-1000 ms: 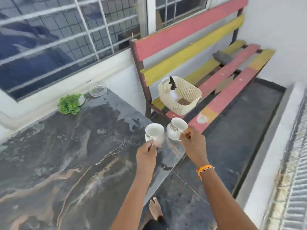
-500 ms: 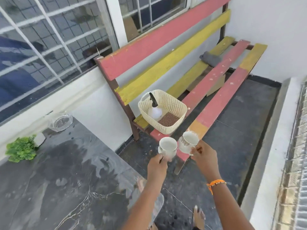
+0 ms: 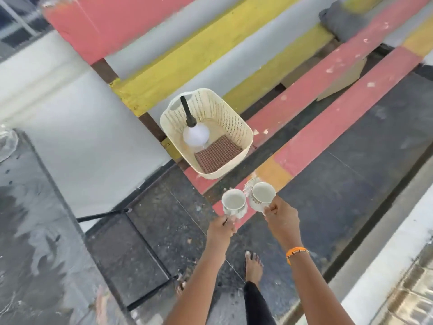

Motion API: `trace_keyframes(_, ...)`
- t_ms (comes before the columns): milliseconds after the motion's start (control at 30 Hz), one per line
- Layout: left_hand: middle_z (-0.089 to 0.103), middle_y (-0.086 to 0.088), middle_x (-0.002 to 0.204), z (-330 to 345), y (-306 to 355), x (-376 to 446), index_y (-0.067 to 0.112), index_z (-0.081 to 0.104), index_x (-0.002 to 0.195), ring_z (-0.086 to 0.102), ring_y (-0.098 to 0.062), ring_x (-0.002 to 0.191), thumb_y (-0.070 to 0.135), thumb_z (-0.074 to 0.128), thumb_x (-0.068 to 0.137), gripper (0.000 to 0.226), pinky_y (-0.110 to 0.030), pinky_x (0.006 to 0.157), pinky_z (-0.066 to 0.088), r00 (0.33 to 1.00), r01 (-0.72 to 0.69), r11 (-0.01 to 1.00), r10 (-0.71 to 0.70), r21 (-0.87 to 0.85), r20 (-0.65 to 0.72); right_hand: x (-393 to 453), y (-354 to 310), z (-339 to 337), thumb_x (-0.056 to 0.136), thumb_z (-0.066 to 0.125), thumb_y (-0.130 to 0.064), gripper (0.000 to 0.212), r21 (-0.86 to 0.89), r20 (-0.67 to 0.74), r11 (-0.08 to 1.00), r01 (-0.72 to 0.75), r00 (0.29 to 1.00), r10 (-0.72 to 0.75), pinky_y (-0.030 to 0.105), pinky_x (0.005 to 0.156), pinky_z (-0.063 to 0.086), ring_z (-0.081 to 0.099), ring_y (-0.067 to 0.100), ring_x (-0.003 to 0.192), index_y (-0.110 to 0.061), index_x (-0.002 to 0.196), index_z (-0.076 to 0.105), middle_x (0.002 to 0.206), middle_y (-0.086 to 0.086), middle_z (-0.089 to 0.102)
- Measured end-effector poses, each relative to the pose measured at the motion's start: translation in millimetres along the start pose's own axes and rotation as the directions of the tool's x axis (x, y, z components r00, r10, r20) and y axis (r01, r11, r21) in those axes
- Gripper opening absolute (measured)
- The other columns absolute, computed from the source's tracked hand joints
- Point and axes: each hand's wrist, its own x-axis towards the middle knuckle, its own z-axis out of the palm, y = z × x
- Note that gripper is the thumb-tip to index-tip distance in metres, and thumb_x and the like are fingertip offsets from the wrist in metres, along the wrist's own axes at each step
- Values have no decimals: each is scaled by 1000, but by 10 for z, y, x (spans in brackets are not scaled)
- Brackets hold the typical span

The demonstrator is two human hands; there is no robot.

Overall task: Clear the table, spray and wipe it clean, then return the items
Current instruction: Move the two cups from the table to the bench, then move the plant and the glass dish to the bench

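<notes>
My left hand point(image 3: 221, 227) grips a white mug point(image 3: 233, 201) by its handle, and my right hand point(image 3: 281, 218) grips a second white mug point(image 3: 262, 195) the same way. Both mugs hang side by side above the front end of the red and yellow bench point(image 3: 328, 118). Just beyond them on the bench stands a cream basket point(image 3: 234, 118) holding a white spray bottle point(image 3: 195, 132) with a black nozzle and a brown checked cloth point(image 3: 218, 153). The dark marble table point(image 3: 35, 231) lies at the left.
A glass ashtray point(image 3: 5, 143) shows at the table's far left edge. A grey cloth point(image 3: 339, 19) lies far along the bench. A black table frame point(image 3: 140, 242) sits over the dark floor. My bare feet point(image 3: 253, 266) stand below the mugs. A white ledge runs at right.
I have carried both mugs off the table and over to the bench end. The view has swung right and down, so the table and the green plant have slid out left.
</notes>
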Motion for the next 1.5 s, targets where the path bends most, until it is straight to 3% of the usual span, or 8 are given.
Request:
trace_keyframes(233, 48, 6, 54, 226, -162, 450, 23, 66, 69, 45, 2, 46, 21, 48, 93, 30, -7, 49, 38, 1000, -3, 1000, 3, -9, 19, 418, 234, 258, 88, 55, -11, 21, -60, 20, 995, 80, 997, -79, 26, 46, 29, 39, 20, 52, -7, 72, 42, 58, 7, 49)
trace_keyframes(467, 50, 11, 55, 300, -316, 598, 21, 66, 74, 46, 2, 51, 19, 46, 94, 28, -8, 55, 39, 1000, -6, 1000, 6, 19, 2, 558, 307, 392, 88, 54, -5, 7, -90, 57, 990, 107, 993, -102, 43, 63, 49, 56, 32, 71, -1, 83, 52, 76, 14, 61)
trace_keyframes(667, 51, 6, 62, 363, -368, 572, 18, 65, 88, 49, -6, 60, 26, 45, 95, 23, -23, 68, 43, 1000, 31, 1000, -31, 3, 0, 577, 379, 381, 89, 57, -7, 4, -20, 55, 996, 88, 995, -87, 33, 63, 45, 56, 24, 74, -3, 90, 57, 83, 12, 65)
trace_keyframes(900, 58, -3, 93, 283, -266, 410, 17, 48, 120, 57, -14, 78, 22, 48, 92, 29, -24, 65, 46, 985, 166, 984, -169, -59, -44, 402, 324, 317, 89, 57, -8, 19, 1, 26, 1000, 12, 1000, -12, 30, 74, 45, 63, 25, 94, -5, 107, 61, 102, 11, 68)
trace_keyframes(1000, 58, -13, 116, 193, -187, 235, 15, 49, 121, 60, -25, 95, 19, 46, 92, 29, -33, 79, 50, 980, 165, 979, -177, -117, -96, 259, 202, 279, 88, 56, -7, 18, -7, 16, 1000, 2, 1000, -2, 27, 72, 40, 59, 22, 89, -6, 106, 59, 101, 10, 67)
trace_keyframes(1133, 60, -9, 117, -17, -30, -99, 17, 56, 115, 59, -27, 104, 18, 46, 92, 25, -38, 92, 49, 984, 86, 978, -113, -193, -135, -72, -172, 294, 88, 54, -7, 12, 75, 123, 995, 73, 989, -81, 22, 69, 39, 58, 18, 82, -7, 97, 62, 90, 5, 65)
trace_keyframes(1300, 60, 1, 94, -610, 229, -465, 28, 60, 102, 58, -13, 80, 17, 49, 92, 18, -34, 86, 49, 974, -69, 962, 7, -263, -228, -577, -884, 464, 87, 58, -7, 8, 165, 235, 956, 242, 932, -277, 20, 72, 43, 59, 16, 79, -8, 92, 63, 85, 1, 64)
trace_keyframes(1500, 57, 2, 80, -1774, 314, -954, 19, 61, 106, 55, -11, 68, 9, 50, 91, 21, -28, 75, 48, 862, -276, 888, 60, -367, -503, -1261, -1817, 846, 89, 56, -12, 8, 222, 395, 884, 412, 790, -468, 24, 71, 47, 60, 13, 74, -17, 87, 62, 77, -5, 64)
